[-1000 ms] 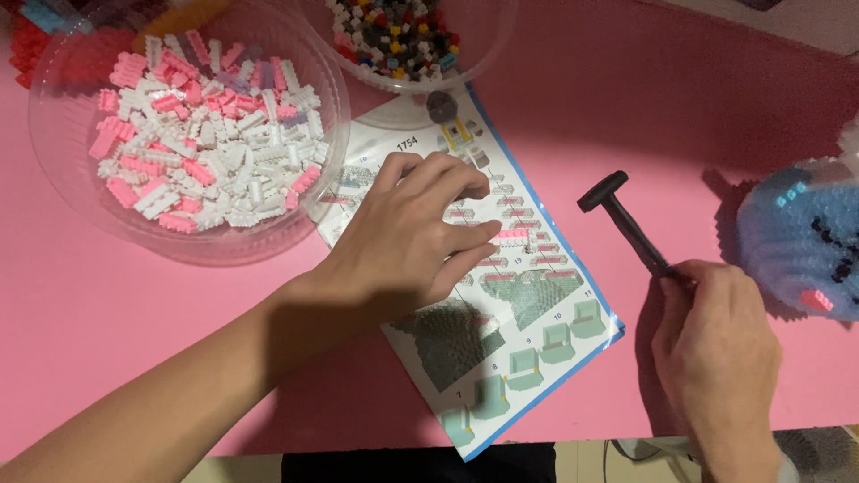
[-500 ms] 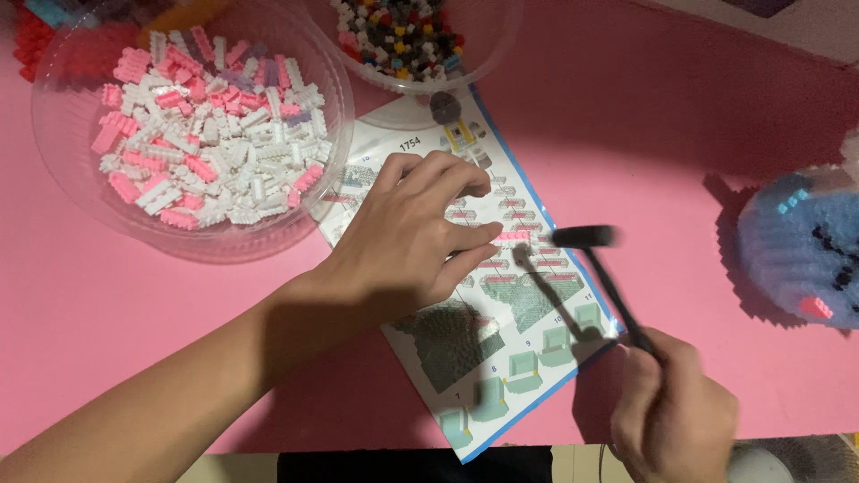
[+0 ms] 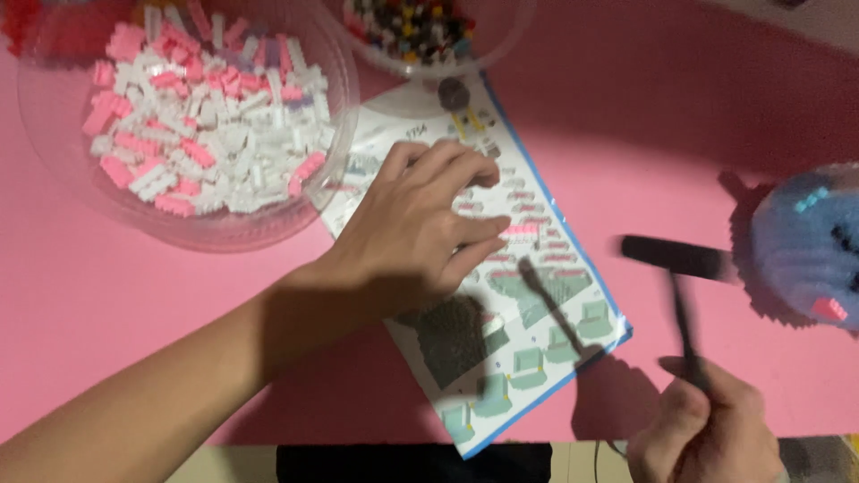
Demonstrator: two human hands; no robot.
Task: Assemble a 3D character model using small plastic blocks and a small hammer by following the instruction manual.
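- the left hand (image 3: 420,228) lies palm down on the instruction sheet (image 3: 528,331), fingers stretched out and slightly apart, gripping nothing; the fingertips press the upper middle of the page.
- the instruction sheet sits aslant on the pink table (image 3: 626,107), its blue-edged lower corner near the table's near edge, its top end tucked beside the two bowls.
- the right hand (image 3: 707,434) is at the near edge of the table, right of the sheet, fingers curled tight around the handle of a small black hammer (image 3: 676,264).
- the hammer stands up from the fist with its head blurred, above the table just right of the sheet; its shadow falls across the printed page.
- a clear plastic bowl (image 3: 54,170) of pink and white small bricks (image 3: 206,125) rests toward the far left corner, its rim touching the sheet's edge.
- a second clear bowl of mixed dark and coloured bricks (image 3: 412,22) sits at the far edge, only partly in view.
- a blue brick-built model (image 3: 805,241) stands at the right edge, near the hammer head.
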